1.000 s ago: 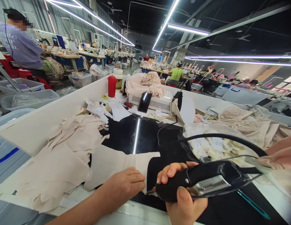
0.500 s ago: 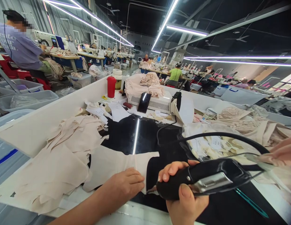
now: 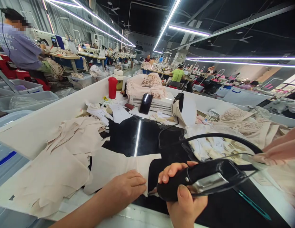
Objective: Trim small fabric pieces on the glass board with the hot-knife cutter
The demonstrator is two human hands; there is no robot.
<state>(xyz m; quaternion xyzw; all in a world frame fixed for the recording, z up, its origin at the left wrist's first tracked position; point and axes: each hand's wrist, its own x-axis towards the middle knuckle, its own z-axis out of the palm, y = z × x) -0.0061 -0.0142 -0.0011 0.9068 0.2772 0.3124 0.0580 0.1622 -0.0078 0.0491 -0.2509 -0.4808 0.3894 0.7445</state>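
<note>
My left hand (image 3: 126, 189) lies with its fingers stretched out on a beige fabric piece (image 3: 109, 167), near the piece's right edge. The piece is spread over the shiny black work surface (image 3: 121, 136). My right hand (image 3: 185, 196) is wrapped round a black corded electric hand tool (image 3: 197, 180) with a metal lever on its side. The tool's rounded end points left, close to the fabric edge and my left fingertips. I cannot make out whether that end touches the fabric. A thick black cable (image 3: 223, 136) loops from the tool's right end.
Beige fabric pieces (image 3: 64, 164) are heaped at left. A phone (image 3: 146, 104) leans on a white vented box (image 3: 166, 104) at the back, near a red cup (image 3: 112, 88). Scraps in a clear bag (image 3: 214, 147) and a teal tool (image 3: 253, 202) lie right. Co-workers sit beyond.
My right hand and the black electric hand tool have shifted slightly left, and the cable with them. My left hand and the fabric piece under it have stayed in place.
</note>
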